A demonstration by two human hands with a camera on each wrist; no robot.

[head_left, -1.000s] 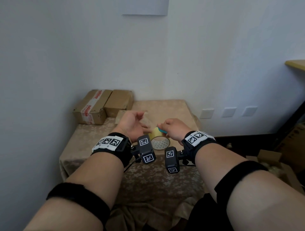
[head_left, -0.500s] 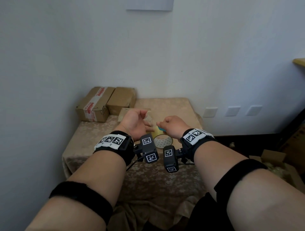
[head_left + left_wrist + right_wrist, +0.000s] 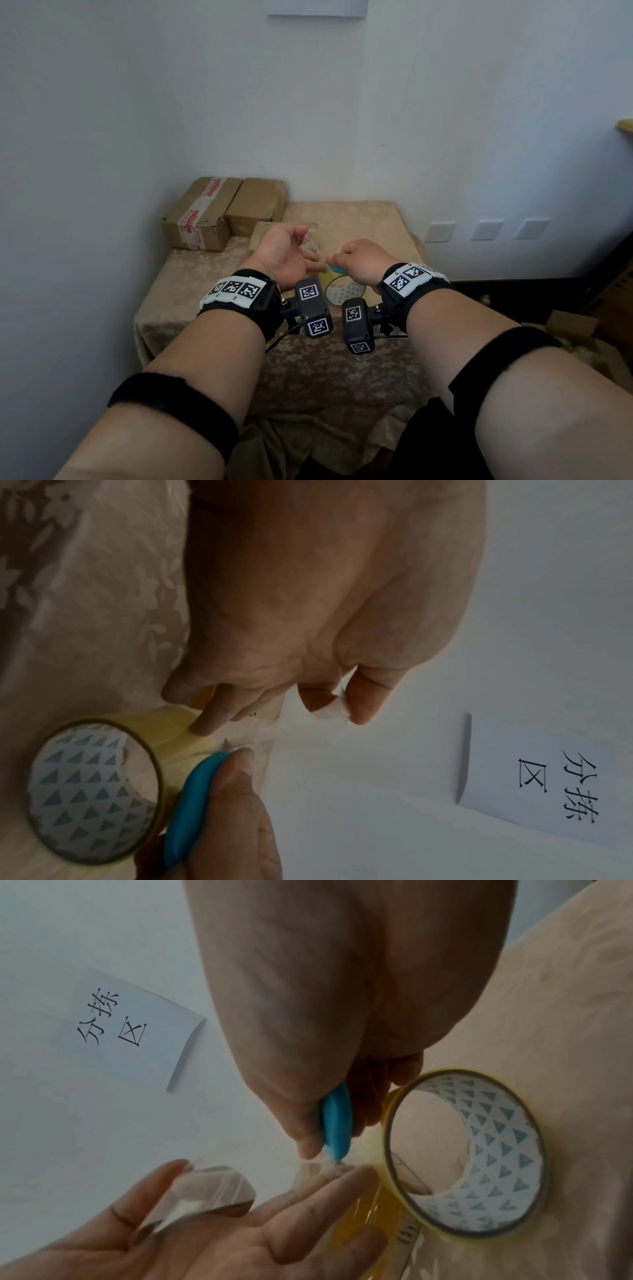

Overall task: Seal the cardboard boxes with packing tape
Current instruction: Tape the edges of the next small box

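**Midway: a strip of tape under the cutter**

Plainly, the left hand (image 3: 286, 255) pinched the free end of the tape strip (image 3: 212, 1185) between thumb and forefinger, while its lower fingers (image 3: 212, 718) touched the outer face of the tape roll (image 3: 92, 791). The right hand (image 3: 361, 262) was clenched round a small blue cutter (image 3: 335, 1123), whose tip sat against the strip just beside the roll, between the two grips. The roll lay just below both grips, over the cloth-covered table (image 3: 342, 370).

The clear film would likely handle as light, limp and sticky: it would fold onto itself or cling to skin if slack, so a hold at the very end, kept taut, looked wise. The roll itself seemed stiff and light, best steadied by its rim or through the patterned core. The boxes appeared rigid enough to press against, though flaps might give under a heavy thumb.

By count: one roll, one cutter, one drawn strip. Three cardboard boxes stood beyond the left grip: a larger box (image 3: 197, 214) already bearing printed tape, a plain box (image 3: 257, 205) touching it, and a small box (image 3: 265, 231) partly hidden behind the left hand. One paper sign (image 3: 133, 1031) hung on the wall beyond the grips.
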